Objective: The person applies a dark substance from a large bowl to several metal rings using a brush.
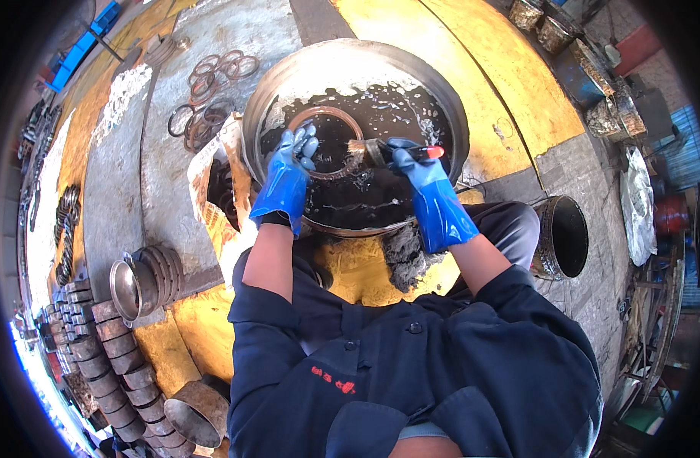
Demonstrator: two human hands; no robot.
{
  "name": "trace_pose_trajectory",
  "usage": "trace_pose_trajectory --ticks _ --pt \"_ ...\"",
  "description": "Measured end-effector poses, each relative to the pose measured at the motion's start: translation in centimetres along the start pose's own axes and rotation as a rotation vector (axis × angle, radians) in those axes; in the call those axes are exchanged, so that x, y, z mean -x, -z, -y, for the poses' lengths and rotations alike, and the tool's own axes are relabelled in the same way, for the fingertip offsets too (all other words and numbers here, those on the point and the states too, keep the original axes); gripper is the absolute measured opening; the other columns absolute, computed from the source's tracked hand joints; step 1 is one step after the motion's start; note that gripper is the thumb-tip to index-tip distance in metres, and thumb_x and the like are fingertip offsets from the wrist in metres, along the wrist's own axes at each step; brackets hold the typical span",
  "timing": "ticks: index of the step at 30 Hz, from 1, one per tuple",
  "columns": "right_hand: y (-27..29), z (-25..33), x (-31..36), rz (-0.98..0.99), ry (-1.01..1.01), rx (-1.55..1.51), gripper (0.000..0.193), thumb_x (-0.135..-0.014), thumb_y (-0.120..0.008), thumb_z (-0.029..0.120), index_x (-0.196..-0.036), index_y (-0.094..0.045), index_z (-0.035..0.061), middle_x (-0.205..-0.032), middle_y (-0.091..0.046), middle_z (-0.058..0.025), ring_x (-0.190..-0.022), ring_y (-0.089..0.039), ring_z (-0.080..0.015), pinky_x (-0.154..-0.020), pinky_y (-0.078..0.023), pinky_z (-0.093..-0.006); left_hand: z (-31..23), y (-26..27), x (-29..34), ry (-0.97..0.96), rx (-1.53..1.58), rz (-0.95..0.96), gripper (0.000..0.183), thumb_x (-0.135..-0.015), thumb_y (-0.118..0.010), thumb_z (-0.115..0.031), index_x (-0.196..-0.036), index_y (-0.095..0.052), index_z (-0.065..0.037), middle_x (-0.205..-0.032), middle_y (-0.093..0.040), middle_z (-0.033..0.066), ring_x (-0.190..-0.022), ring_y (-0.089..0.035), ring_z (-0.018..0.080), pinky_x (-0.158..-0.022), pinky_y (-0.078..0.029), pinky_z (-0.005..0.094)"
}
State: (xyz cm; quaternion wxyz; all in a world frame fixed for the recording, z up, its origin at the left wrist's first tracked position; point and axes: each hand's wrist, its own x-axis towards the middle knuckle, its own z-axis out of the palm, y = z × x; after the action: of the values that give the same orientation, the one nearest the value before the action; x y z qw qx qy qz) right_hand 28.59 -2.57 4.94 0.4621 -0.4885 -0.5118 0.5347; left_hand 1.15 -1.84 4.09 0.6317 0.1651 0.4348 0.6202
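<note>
In front of me stands a wide round metal basin [460, 126] with dark liquid in it. My left hand [286, 172], in a blue rubber glove, is closed on the left side of a brown ring [328, 111], tilted over the liquid. Also gloved in blue, my right hand [420, 172] grips a paintbrush [376, 153] with a black and red handle. The brush's bristles point left and meet or overlap the ring's right side; I cannot tell whether they touch. Part of the ring's left edge is hidden behind my left fingers.
Left of the basin lie loose rings [205, 76] and an opened sack [212, 191]. Flanged metal rings [136, 286] and rows of rusty cylinders [121, 351] stand lower left. A grey rag [411, 263] lies by my legs. On the right are a black bucket [567, 237] and grimy cans [586, 76].
</note>
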Motion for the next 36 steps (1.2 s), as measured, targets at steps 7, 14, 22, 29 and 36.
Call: trace_pose_trajectory --ticks 7,14,22,29,36 --pt "0.7 -2.8 -1.8 -0.365 -0.276 -0.445 0.026 -0.087 -0.071 0.019 -0.110 -0.066 0.0077 -0.096 -0.070 -0.0044 -0.073 -0.068 -0.0177 -0.066 -0.056 -0.0315 0.7 -1.5 0.4 0.167 0.003 0.059 0.037 -0.101 -0.046 -0.041 -0.119 -0.059 -0.010 -0.115 -0.069 0.0059 -0.088 -0.068 0.0164 -0.054 -0.041 0.0213" --pt "1.2 -6.8 -3.1 -0.389 -0.492 -0.680 0.022 -0.094 -0.059 0.028 -0.100 -0.069 0.0089 -0.086 -0.069 -0.0091 -0.075 -0.064 -0.0249 -0.071 -0.051 -0.0399 1.7 -5.7 2.1 0.165 -0.062 0.268 0.036 -0.102 -0.047 -0.031 -0.120 -0.056 -0.001 -0.116 -0.067 0.0145 -0.100 -0.066 0.0202 -0.070 -0.051 0.0283" --pt "0.5 0.1 -1.7 -0.254 -0.448 -0.563 0.030 -0.097 -0.057 0.023 -0.116 -0.061 0.0012 -0.098 -0.068 -0.0121 -0.080 -0.064 -0.0269 -0.077 -0.053 -0.0362 -0.8 -4.0 4.7 0.063 -0.642 0.456 0.021 -0.091 -0.067 -0.023 -0.097 -0.068 -0.003 -0.086 -0.063 -0.0020 -0.078 -0.055 0.0073 -0.073 -0.046 0.0238" --pt "14.4 -8.1 -5.6 -0.300 -0.250 -0.071 0.024 -0.087 -0.068 0.017 -0.108 -0.066 0.0047 -0.092 -0.067 -0.0053 -0.076 -0.064 -0.0176 -0.069 -0.053 -0.0314 1.0 -7.7 3.7 0.100 -0.467 0.633 0.015 -0.090 -0.069 -0.021 -0.096 -0.066 -0.007 -0.082 -0.066 0.0002 -0.065 -0.057 0.0059 -0.054 -0.042 0.0201" --pt "5.6 -3.9 1.6 -0.045 0.327 0.936 0.029 -0.085 -0.064 0.020 -0.113 -0.068 0.0125 -0.111 -0.068 -0.0154 -0.105 -0.064 -0.0328 -0.091 -0.050 -0.0383 0.7 -2.8 3.4 0.186 -0.471 0.600 0.018 -0.091 -0.067 -0.023 -0.098 -0.063 -0.007 -0.088 -0.065 0.0022 -0.081 -0.062 0.0091 -0.061 -0.046 0.0215"
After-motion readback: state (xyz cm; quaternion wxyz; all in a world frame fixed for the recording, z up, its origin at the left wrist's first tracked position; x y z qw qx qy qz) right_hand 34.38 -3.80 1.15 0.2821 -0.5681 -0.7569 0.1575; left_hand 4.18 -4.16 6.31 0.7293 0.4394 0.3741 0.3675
